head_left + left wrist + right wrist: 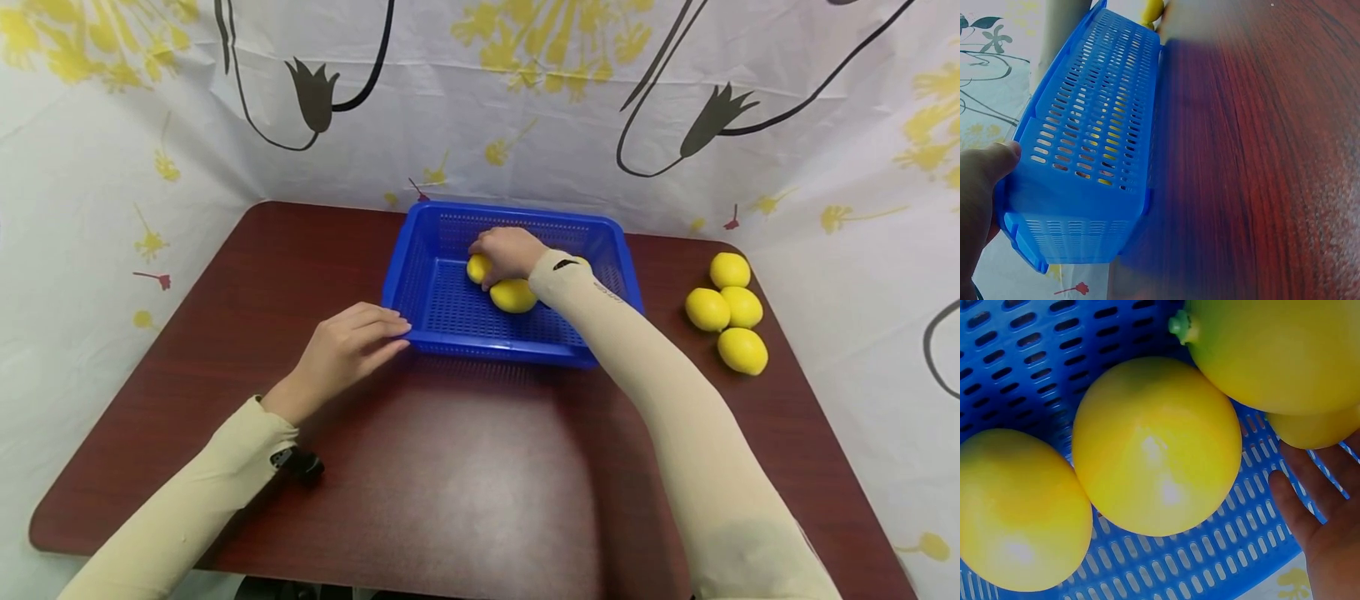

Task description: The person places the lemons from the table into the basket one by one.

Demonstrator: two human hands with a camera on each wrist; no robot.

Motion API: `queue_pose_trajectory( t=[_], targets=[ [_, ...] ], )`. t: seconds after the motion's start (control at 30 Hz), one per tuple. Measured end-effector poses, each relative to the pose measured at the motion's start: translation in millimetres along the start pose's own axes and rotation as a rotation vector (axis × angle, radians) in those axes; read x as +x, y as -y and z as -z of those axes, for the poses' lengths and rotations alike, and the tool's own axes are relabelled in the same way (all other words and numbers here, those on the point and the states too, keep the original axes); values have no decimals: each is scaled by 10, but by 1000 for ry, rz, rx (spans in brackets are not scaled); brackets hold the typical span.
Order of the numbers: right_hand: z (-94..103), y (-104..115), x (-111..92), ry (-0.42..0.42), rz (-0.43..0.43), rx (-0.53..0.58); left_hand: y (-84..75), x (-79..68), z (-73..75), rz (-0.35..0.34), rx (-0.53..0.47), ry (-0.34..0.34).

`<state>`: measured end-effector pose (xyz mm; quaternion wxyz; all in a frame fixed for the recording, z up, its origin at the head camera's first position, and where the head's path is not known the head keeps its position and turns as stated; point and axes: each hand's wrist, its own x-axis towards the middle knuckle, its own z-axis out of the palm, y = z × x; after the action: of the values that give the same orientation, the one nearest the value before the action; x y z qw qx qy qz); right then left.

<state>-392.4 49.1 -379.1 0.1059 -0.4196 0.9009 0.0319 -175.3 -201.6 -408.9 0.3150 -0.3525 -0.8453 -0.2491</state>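
Observation:
A blue plastic basket (480, 341) with slotted walls stands on the table, several lemons inside it. At its front left corner my left hand (348, 343) holds the rim; the left wrist view shows the thumb on the outer wall. My right hand (512, 253) reaches down into the basket, fingers and thumb around a lemon (477, 268) near the left part. Just in front of that hand lies another lemon (513, 297). One more lemon (582, 263) is partly covered by the right sleeve. In the right wrist view, large lemons (1159, 447) sit close together beside the fingers.
On the right side of the dark red wooden table (480, 467), several lemons (742, 350) lie in a cluster apart from the basket. A patterned white cloth (555, 142) hangs behind and around the table.

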Motion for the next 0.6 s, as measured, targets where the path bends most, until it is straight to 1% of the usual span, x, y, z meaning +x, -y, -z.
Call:
queue_pose_trajectory(
  t=[0.2, 0.33, 0.47, 0.6],
  targets=[
    [27, 3, -34, -5, -12, -8, 8, -3, 1, 10, 8, 17],
    [25, 0, -53, -5, -24, 7, 3, -10, 9, 21, 8, 31],
    [17, -8, -77, -10, -30, 28, -11, -5, 8, 20, -1, 24],
    [19, -18, -97, -6, -31, 16, -7, -4, -2, 12, -4, 11]
  ],
)
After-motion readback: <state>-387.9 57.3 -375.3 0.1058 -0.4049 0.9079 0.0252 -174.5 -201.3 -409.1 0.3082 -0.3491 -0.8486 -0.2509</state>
